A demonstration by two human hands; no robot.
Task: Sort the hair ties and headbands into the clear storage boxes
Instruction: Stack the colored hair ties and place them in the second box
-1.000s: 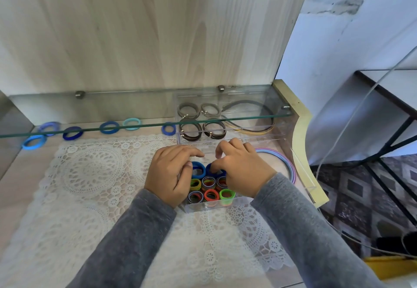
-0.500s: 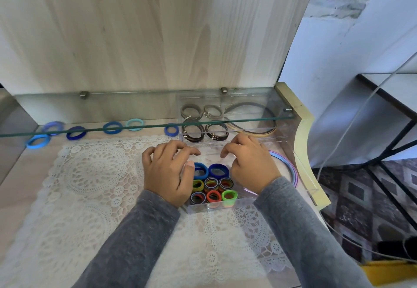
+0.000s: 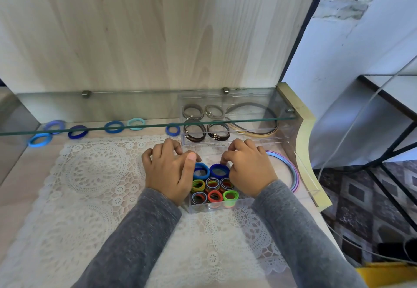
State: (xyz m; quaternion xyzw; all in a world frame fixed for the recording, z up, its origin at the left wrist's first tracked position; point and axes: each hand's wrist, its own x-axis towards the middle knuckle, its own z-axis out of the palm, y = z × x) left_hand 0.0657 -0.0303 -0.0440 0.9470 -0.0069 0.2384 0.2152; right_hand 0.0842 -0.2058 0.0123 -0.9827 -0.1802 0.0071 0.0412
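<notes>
Far left, six loose blue hair ties [image 3: 40,140] lie in a row at the back of the desk [image 3: 18,170], under a glass shelf [image 3: 90,130]. A lace cloth [image 3: 90,175] covers the middle of the desk. The left hand [image 3: 169,170] rests at the left wall of the near clear box [image 3: 212,206], fingers loosely curled, thumb straight and touching a blue tie [image 3: 201,170] inside it. The box holds rolled coloured ties [image 3: 213,196] in rows. The right hand [image 3: 248,172] sits at its right side, fingers curled beside a dark blue tie [image 3: 219,170]; whether it pinches it I cannot tell. Behind, a second clear box [image 3: 248,98] holds brown ties [image 3: 195,133] and headbands [image 3: 250,105]. Pastel headbands [image 3: 293,170] lie far right.
</notes>
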